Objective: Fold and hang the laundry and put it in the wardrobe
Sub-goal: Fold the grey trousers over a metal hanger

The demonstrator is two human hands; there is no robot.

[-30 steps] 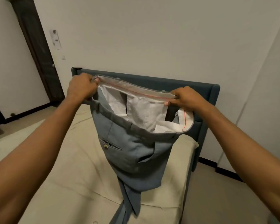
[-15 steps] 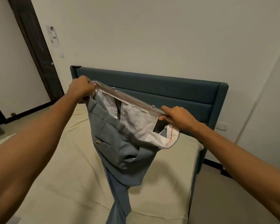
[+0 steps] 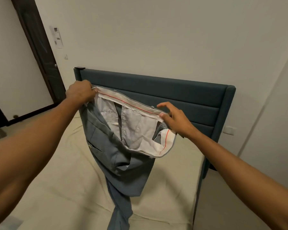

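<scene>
Grey-blue trousers (image 3: 110, 146) hang over the bed, the waistband spread wide so the white lining with its red stripe shows. The legs trail down onto the sheet. My left hand (image 3: 81, 93) grips the left end of the waistband in a closed fist. At the right end, my right hand (image 3: 175, 120) has its fingers spread and straight, and only the thumb touches the waistband's edge.
A bed with a cream sheet (image 3: 56, 180) lies below, with a teal headboard (image 3: 173, 90) against the wall. A dark door (image 3: 40, 47) stands at the left. Bare floor (image 3: 223, 205) runs along the bed's right side.
My right hand has let go of its pinch on the waistband and spread its fingers. The trousers have sunk lower and tilted down to the right. My left hand keeps its grip.
</scene>
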